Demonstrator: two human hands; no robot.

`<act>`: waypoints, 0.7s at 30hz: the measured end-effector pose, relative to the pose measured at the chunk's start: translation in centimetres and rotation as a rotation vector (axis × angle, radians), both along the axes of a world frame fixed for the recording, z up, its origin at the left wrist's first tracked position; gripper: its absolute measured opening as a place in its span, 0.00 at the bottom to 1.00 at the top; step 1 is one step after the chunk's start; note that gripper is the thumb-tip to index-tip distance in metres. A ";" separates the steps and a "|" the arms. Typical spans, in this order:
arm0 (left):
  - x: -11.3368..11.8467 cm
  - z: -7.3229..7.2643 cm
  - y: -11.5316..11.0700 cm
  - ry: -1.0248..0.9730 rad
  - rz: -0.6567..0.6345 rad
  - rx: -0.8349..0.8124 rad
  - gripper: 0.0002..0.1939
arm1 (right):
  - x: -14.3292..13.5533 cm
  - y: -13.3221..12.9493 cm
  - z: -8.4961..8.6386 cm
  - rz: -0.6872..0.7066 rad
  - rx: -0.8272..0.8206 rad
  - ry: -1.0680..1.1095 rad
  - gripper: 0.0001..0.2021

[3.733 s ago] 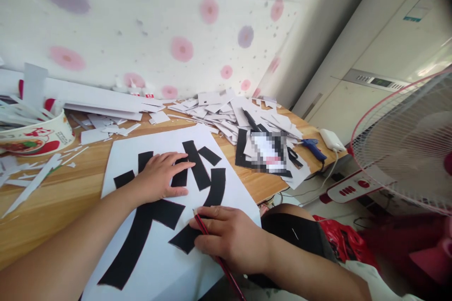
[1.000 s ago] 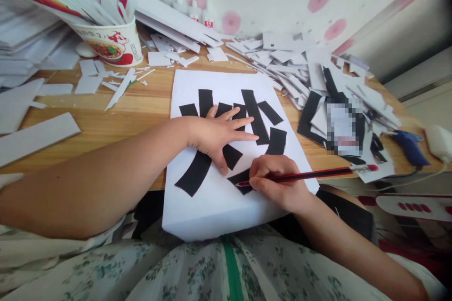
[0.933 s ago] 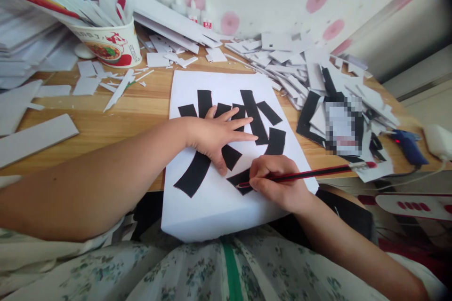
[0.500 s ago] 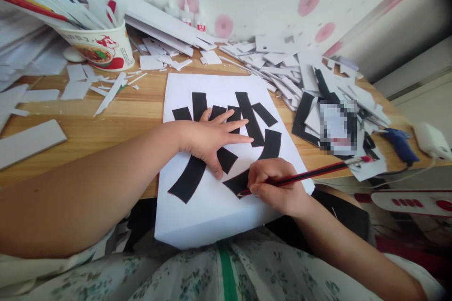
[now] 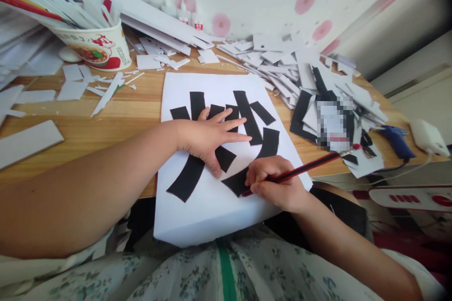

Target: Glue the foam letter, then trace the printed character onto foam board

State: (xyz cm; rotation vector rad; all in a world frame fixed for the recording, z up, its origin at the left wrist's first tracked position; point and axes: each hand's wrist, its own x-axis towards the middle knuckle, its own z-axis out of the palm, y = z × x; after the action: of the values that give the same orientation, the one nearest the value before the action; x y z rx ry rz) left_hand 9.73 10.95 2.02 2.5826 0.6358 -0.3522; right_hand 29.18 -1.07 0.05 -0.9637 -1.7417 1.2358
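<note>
A large white sheet [image 5: 208, 216] lies on the table and sags over its front edge. On it is a black paper cutout [image 5: 186, 178] made of broad strokes, like a written character. My left hand [image 5: 212, 138] is spread flat over the cutout's middle, fingers apart, hiding part of it. My right hand [image 5: 273, 181] grips a red-and-black pencil [image 5: 305, 167]. The pencil's point is at the lower end of a curved black stroke [image 5: 270, 141], at its edge; the contact itself is too small to make out.
A paper cup [image 5: 120, 49] full of white strips stands at the back left. White board scraps [image 5: 271, 56] pile up along the wall. To the right lie a blue glue gun [image 5: 398, 141] and a white adapter [image 5: 429, 136]. Small glue bottles [image 5: 183, 11] stand behind.
The pencil tip has shifted slightly right along the stroke's lower edge, in my right hand. My left hand stays pressed in place. The whole view has drifted a little.
</note>
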 end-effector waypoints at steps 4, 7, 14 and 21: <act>0.1 0.0 0.0 0.013 -0.007 0.007 0.55 | -0.1 0.1 -0.6 -0.121 -0.138 0.240 0.12; 0.1 -0.1 0.1 0.012 -0.013 0.013 0.55 | -0.4 -0.2 -0.5 -0.188 -0.091 0.224 0.09; 0.1 -0.1 0.0 -0.002 -0.011 0.027 0.54 | -1.7 -2.2 0.1 -0.199 0.109 -0.113 0.06; 0.3 0.3 -0.1 0.055 -0.012 0.012 0.55 | -2.0 -2.2 0.2 -0.195 0.271 -0.213 0.07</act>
State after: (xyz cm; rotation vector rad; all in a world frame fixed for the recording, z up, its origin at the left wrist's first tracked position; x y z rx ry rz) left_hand 10.07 10.84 2.37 2.5972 0.6430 -0.4255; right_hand 27.18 -3.28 0.25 -1.1019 -1.8689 0.7730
